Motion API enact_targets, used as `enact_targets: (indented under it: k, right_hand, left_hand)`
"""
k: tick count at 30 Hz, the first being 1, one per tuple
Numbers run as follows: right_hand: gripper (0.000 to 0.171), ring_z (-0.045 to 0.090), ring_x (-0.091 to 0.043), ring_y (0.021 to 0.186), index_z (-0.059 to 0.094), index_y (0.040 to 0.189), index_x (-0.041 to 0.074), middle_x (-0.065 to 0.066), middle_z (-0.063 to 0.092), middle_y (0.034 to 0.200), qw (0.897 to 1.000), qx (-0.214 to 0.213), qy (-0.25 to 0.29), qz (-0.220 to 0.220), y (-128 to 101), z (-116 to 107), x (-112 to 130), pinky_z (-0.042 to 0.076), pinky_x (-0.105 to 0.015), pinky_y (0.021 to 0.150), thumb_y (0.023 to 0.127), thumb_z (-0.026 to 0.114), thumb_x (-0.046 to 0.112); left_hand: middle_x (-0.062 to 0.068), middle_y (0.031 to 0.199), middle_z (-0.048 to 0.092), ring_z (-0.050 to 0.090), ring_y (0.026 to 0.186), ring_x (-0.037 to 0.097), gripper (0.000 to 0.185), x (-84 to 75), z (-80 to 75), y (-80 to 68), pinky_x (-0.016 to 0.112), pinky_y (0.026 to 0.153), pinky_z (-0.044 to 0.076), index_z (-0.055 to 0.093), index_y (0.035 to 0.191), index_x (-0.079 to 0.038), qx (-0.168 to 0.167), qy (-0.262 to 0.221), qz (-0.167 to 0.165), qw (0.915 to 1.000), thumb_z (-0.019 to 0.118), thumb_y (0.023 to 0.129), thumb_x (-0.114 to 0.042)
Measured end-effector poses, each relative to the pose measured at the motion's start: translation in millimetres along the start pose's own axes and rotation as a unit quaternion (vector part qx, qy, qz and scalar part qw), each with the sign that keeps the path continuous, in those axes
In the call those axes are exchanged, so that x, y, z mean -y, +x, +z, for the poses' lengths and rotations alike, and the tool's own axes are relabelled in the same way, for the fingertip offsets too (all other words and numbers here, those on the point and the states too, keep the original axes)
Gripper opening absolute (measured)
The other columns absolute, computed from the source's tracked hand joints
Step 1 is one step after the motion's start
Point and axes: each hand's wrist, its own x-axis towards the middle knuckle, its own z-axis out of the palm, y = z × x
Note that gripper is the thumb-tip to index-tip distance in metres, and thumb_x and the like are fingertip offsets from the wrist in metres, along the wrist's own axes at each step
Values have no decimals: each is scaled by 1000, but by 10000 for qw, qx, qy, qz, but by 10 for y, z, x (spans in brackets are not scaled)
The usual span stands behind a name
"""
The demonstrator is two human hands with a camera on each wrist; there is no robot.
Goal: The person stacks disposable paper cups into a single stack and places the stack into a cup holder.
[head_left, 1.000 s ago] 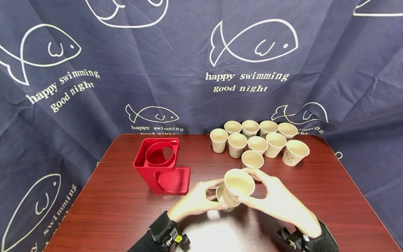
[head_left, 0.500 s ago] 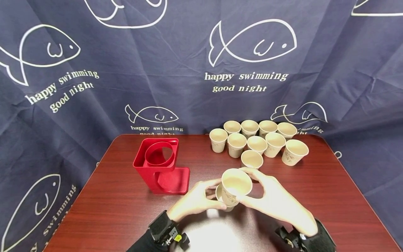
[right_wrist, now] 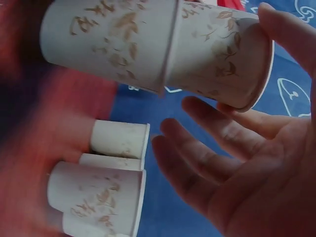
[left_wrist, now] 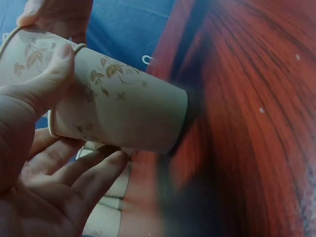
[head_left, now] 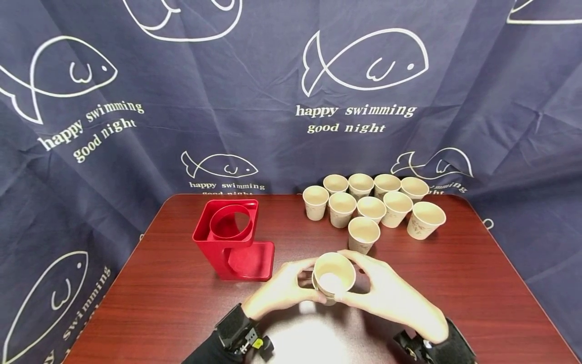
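Observation:
Two paper cups with brown leaf prints are partly nested, one inside the other. The upper paper cup (head_left: pixel 334 270) is pinched near its rim by my right hand (head_left: pixel 393 298); in the right wrist view this cup (right_wrist: pixel 215 54) sits partway into the lower one. My left hand (head_left: pixel 279 290) grips the lower paper cup (left_wrist: pixel 133 103) from the left, thumb on one side and fingers on the other. From the head view the lower cup is mostly hidden. In the left wrist view the right hand (left_wrist: pixel 61 19) shows at the upper cup's rim.
Several upright paper cups (head_left: pixel 342 209) stand in loose rows at the back right of the wooden table (head_left: pixel 159 313). The nearest paper cup (head_left: pixel 362 236) is just beyond my hands. A red cup holder (head_left: pixel 213 253) with a round ring stands at left. A fish-printed curtain (head_left: pixel 273 91) hangs behind.
My right hand has moved left and slightly down with the upper cup, which now lies over the lower cup and goes into it. My left hand has stayed nearly still.

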Motion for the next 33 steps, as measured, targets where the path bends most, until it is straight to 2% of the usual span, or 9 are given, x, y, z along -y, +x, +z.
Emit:
enact_targets:
  k: [4,6,10,13,18,21,25,30,33]
  right_hand:
    - [64,65,-2,111,57,139,29,18,65,127,9997,-4,70,-249,-18,72,-66,58,-29,93,84,84,47]
    - [65,64,-2,107,58,140,24,14,65,127,9991,-48,32,-410,-27,106,-104,60,-29,88,84,85,43]
    - [64,62,-3,102,60,138,18,8,66,127,9970,-162,-234,-717,-39,162,-173,59,-28,83,84,86,39]
    - [63,62,-4,107,61,137,17,7,66,129,9956,-198,-441,-807,-38,195,-220,58,-28,87,84,86,39]
    - [65,63,-5,111,63,137,16,5,67,130,9954,-154,-614,-715,-28,236,-273,57,-27,91,82,87,43]
    - [69,64,-6,109,62,137,12,2,68,130,9952,-156,-724,-647,-26,255,-293,57,-28,89,81,87,45]
    - [72,65,-8,110,62,138,7,-2,68,130,9947,-182,-793,-628,-26,264,-301,58,-29,88,81,87,44]
    - [74,65,-12,118,60,140,7,-4,66,135,9961,-27,-753,-467,-34,227,-292,58,-33,94,83,84,48]
    - [78,66,-13,115,58,143,7,-6,66,137,9969,55,-716,-336,-44,179,-287,59,-35,95,83,83,50]
  left_hand:
    - [-8,133,69,67,118,7,77,10,6,3,26,104,53,57,145,-28,-140,462,200,9986,92,77,-30]
    - [-8,133,68,67,119,8,77,7,11,6,26,104,53,57,145,-28,-154,525,248,9982,92,77,-32]
    - [-4,137,67,66,122,10,79,-1,24,5,26,105,53,56,146,-22,-110,444,296,9985,93,76,-28]
    - [1,138,67,66,122,12,84,4,42,2,26,105,53,54,148,-14,-137,603,393,9973,94,75,-26]
    - [1,136,68,65,119,9,86,34,92,22,27,104,54,52,148,-13,-173,970,453,9941,94,75,-31]
    - [-4,134,68,65,117,7,82,32,116,32,27,104,53,54,147,-20,-178,828,348,9958,94,75,-30]
    - [-5,129,70,66,114,6,76,23,129,40,26,104,54,57,142,-22,-207,512,323,9979,93,76,-26]
    - [-3,124,72,67,112,5,71,28,136,45,25,102,55,60,137,-19,-309,627,411,9967,94,75,-26]
    - [-2,124,73,68,112,6,70,34,141,48,24,101,55,61,136,-18,-313,641,389,9967,94,75,-27]
